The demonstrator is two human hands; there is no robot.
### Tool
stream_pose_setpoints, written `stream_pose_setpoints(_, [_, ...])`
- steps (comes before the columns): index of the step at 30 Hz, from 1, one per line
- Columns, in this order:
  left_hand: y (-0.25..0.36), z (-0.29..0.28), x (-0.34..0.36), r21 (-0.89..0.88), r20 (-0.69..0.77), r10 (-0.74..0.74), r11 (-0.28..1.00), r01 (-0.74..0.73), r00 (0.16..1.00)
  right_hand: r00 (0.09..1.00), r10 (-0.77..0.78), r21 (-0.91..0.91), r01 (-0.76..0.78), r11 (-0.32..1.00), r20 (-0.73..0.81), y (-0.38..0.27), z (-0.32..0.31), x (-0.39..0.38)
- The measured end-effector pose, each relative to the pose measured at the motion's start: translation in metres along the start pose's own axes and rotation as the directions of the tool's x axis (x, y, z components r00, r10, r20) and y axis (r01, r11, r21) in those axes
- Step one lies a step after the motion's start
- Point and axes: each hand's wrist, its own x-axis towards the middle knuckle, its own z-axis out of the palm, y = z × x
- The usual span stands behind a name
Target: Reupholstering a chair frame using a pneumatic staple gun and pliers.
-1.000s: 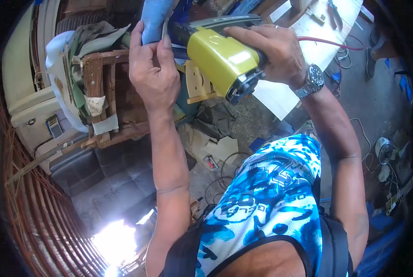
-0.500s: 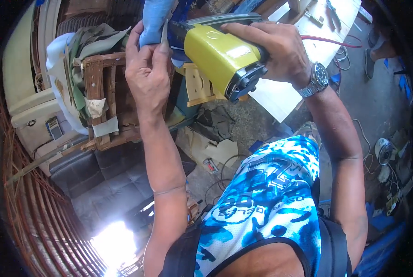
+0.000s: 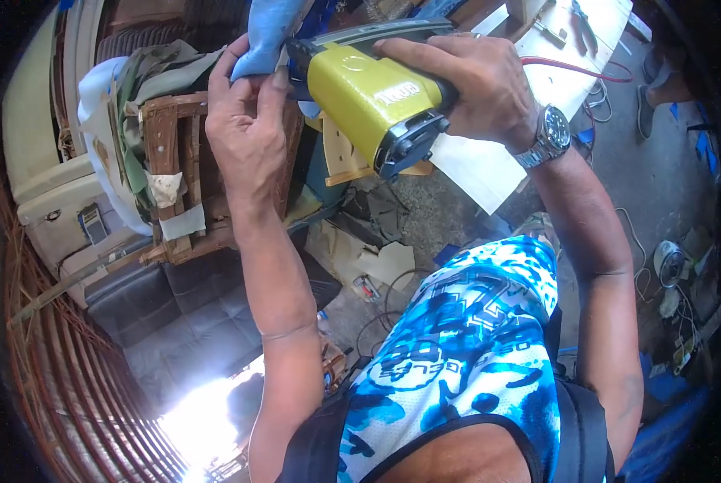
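Observation:
My right hand (image 3: pixel 485 88) is closed around a yellow staple gun (image 3: pixel 368 105), with its index finger stretched along the top. The gun's dark nose lies beside the blue fabric (image 3: pixel 270 36), close to the fingers of my left hand (image 3: pixel 247 129). Between thumb and fingertips, that hand pinches the lower edge of the fabric. Whether the nose touches the fabric, I cannot tell. Past my left wrist stands a bare wooden furniture frame (image 3: pixel 163 133) with green cloth and white padding on its side.
A white worktop (image 3: pixel 610 24) at the far right carries pliers (image 3: pixel 584 28). A red hose (image 3: pixel 574 70) runs across it. Below hangs a white sheet (image 3: pixel 481 173). A dark tufted sofa (image 3: pixel 191 322) lies lower left. Another person's foot (image 3: pixel 645 113) and cables are at right.
Both hands have shifted slightly left, and the staple gun has moved left with my right hand. The pinched end of the blue fabric has also moved left.

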Motion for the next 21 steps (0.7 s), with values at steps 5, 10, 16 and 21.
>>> stream_pose_setpoints(5, [-0.004, 0.003, -0.001, -0.053, -0.038, 0.014, 0.998, -0.016, 0.999, 1.000, 0.001, -0.071, 0.001, 0.997, 0.028, -0.007, -0.009, 0.000])
stream_pose_setpoints(10, [-0.008, -0.001, -0.004, -0.022, -0.020, 0.165, 0.986, -0.165, 0.986, 0.984, 0.107, -0.135, -0.088, 0.987, 0.141, -0.023, -0.021, 0.004])
stream_pose_setpoints(16, [-0.014, -0.001, -0.014, -0.072, -0.046, 0.147, 0.986, -0.150, 0.988, 0.966, 0.107, -0.236, -0.050, 0.970, 0.237, -0.036, -0.031, 0.006])
stream_pose_setpoints(21, [-0.026, -0.006, -0.023, -0.052, -0.005, 0.126, 0.991, -0.126, 0.992, 0.952, 0.091, -0.244, -0.018, 0.970, 0.291, -0.041, -0.025, 0.003])
